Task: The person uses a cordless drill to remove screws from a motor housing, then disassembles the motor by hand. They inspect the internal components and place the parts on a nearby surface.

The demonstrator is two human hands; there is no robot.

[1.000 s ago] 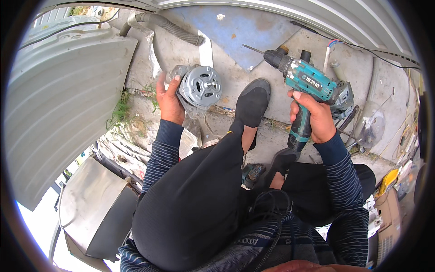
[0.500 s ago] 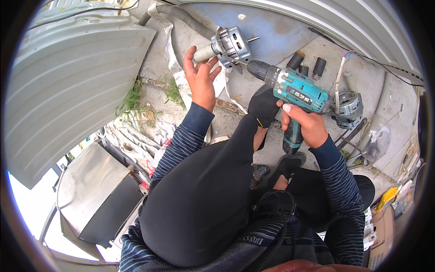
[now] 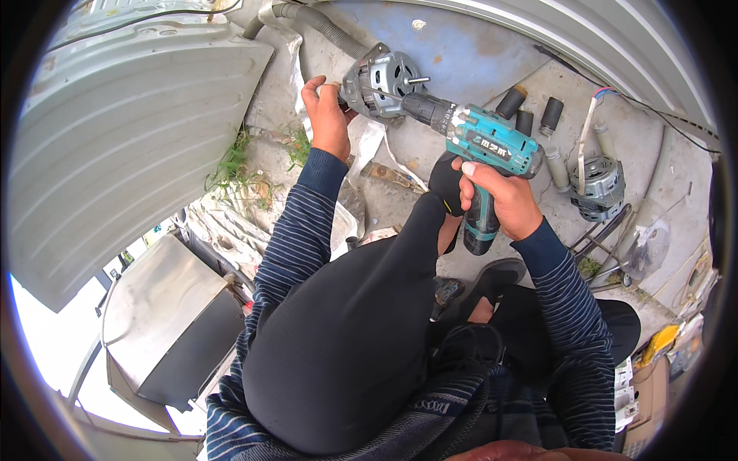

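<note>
My left hand (image 3: 329, 117) grips a silver electric motor (image 3: 388, 77) at its near-left side; some fingertips are hidden by it, and a short shaft sticks out to the right. In my right hand (image 3: 503, 201) is a teal and black cordless drill (image 3: 492, 138), held upright by its handle and aimed leftward. Its long thin bit overlaps the motor's housing; whether the tip touches it I cannot tell. To the right lie several black cylinders (image 3: 552, 115) and a second motor (image 3: 598, 192) with a pale cable.
Around me are a ribbed metal panel (image 3: 127, 146), a metal box (image 3: 157, 307), a grey corrugated hose (image 3: 323, 28), a blue-grey sheet (image 3: 453, 38), my dark shoe (image 3: 492, 284), loose cables, rods, white scraps and some weeds (image 3: 231, 165) on concrete.
The motor has moved up and right and turned side-on, with my left hand on it. The drill has moved slightly left, its bit now at the motor.
</note>
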